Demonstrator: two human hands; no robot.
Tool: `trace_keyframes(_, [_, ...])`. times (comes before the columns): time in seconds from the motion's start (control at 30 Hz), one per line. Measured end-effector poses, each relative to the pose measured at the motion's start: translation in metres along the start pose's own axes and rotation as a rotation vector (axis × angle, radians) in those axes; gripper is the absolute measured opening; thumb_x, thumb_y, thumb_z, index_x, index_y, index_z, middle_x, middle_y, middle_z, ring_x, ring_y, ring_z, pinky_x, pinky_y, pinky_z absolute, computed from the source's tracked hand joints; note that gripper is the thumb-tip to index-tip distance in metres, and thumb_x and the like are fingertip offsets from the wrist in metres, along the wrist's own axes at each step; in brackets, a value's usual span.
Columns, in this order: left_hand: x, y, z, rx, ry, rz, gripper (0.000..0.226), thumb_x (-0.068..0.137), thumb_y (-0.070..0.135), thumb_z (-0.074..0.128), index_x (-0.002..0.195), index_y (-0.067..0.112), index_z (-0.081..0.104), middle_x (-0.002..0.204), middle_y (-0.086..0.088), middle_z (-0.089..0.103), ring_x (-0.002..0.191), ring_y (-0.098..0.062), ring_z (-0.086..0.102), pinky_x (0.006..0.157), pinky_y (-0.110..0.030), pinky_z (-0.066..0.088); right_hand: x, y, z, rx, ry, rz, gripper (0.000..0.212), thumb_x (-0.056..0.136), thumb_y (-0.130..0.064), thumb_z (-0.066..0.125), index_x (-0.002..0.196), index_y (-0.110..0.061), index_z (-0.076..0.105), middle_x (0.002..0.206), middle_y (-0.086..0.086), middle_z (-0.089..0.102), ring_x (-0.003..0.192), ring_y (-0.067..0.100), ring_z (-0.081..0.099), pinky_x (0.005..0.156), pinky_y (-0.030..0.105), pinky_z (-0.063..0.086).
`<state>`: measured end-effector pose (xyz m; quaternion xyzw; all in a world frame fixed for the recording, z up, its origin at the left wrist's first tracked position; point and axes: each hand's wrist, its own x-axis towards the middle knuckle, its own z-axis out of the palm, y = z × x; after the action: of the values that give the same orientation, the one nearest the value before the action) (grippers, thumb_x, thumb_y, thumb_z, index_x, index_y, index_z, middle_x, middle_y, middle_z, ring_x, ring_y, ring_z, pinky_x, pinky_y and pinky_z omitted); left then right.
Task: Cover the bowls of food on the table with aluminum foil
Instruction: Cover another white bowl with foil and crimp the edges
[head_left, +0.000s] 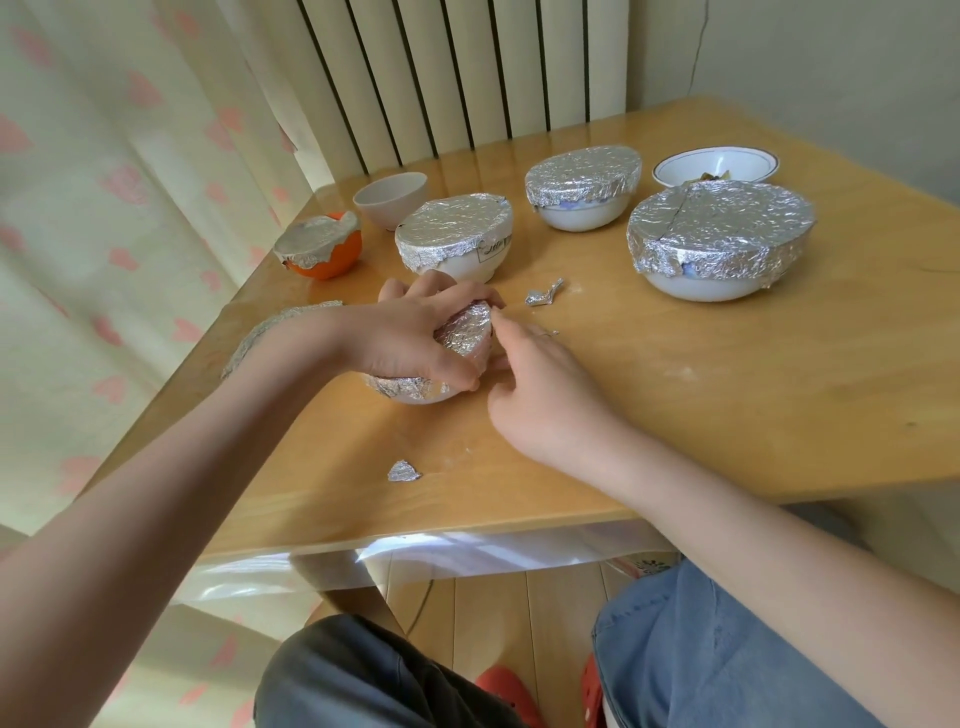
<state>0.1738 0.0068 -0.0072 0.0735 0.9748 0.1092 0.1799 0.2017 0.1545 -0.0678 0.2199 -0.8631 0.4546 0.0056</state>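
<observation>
A small white bowl (415, 397) wrapped in aluminum foil (465, 330) sits near the table's left front. My left hand (410, 332) lies over its top, fingers pressing the foil down. My right hand (540, 384) touches the foil at the bowl's right side. Behind stand three foil-covered white bowls: one in the middle (454, 236), one further back (582, 184), and a large one on the right (719, 239). An orange bowl (322, 244) with foil on top sits at the left edge. Two bowls are uncovered: a plain one (389, 197) and a rimmed one (714, 165) holding food.
Torn foil scraps lie on the wooden table (727, 415): one (543, 295) behind my hands, one (403, 471) near the front. A strip of foil (260, 338) lies at the left edge under my forearm. A curtain hangs left, a radiator stands behind.
</observation>
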Motion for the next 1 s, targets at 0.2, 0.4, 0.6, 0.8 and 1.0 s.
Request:
trace_keyframes(0.2, [-0.004, 0.011, 0.003, 0.104, 0.032, -0.237, 0.098, 0.063, 0.078, 0.064, 0.144, 0.051, 0.015, 0.145, 0.006, 0.024, 0.14, -0.035, 0.018, 0.104, -0.05, 0.026, 0.015, 0.014, -0.029, 0.079, -0.134, 0.09, 0.055, 0.09, -0.008, 0.055, 0.142, -0.02, 0.041, 0.141, -0.003, 0.048, 0.118, 0.011, 0.053, 0.093, 0.02, 0.041])
trace_keyframes(0.4, [-0.02, 0.007, -0.029, 0.217, -0.105, -0.078, 0.141, 0.042, 0.074, 0.076, 0.142, 0.058, -0.022, 0.163, 0.013, 0.0, 0.15, -0.013, -0.003, 0.119, -0.044, 0.008, 0.014, 0.015, -0.034, 0.114, -0.206, -0.009, 0.045, 0.077, -0.022, 0.078, 0.119, -0.019, 0.061, 0.099, -0.007, 0.063, 0.095, 0.008, 0.064, 0.096, 0.03, 0.049])
trace_keyframes(0.6, [-0.015, -0.007, -0.018, 0.191, -0.107, 0.091, 0.097, 0.053, 0.051, 0.089, 0.12, 0.07, 0.022, 0.143, 0.019, 0.025, 0.138, -0.014, 0.023, 0.115, -0.044, 0.026, 0.031, 0.022, -0.031, 0.069, -0.148, -0.099, 0.038, 0.066, -0.035, 0.084, 0.091, -0.018, 0.06, 0.078, -0.007, 0.069, 0.069, 0.005, 0.061, 0.082, 0.035, 0.053])
trace_keyframes(0.8, [-0.008, -0.017, -0.015, 0.148, -0.092, 0.105, 0.095, 0.038, 0.063, 0.071, 0.12, 0.071, 0.023, 0.132, 0.025, 0.026, 0.136, -0.015, 0.023, 0.113, -0.043, 0.026, 0.049, 0.029, -0.03, 0.074, -0.159, -0.228, 0.035, 0.064, -0.022, 0.087, 0.081, -0.011, 0.058, 0.071, 0.001, 0.07, 0.065, 0.013, 0.064, 0.071, 0.031, 0.051])
trace_keyframes(1.0, [-0.005, -0.018, -0.015, 0.152, -0.092, 0.119, 0.092, 0.036, 0.064, 0.071, 0.114, 0.074, 0.024, 0.126, 0.027, 0.027, 0.134, -0.017, 0.025, 0.112, -0.042, 0.026, 0.057, 0.041, -0.029, 0.09, -0.156, -0.28, 0.026, 0.069, -0.008, 0.083, 0.079, -0.012, 0.06, 0.071, -0.002, 0.069, 0.063, 0.0, 0.061, 0.068, 0.022, 0.048])
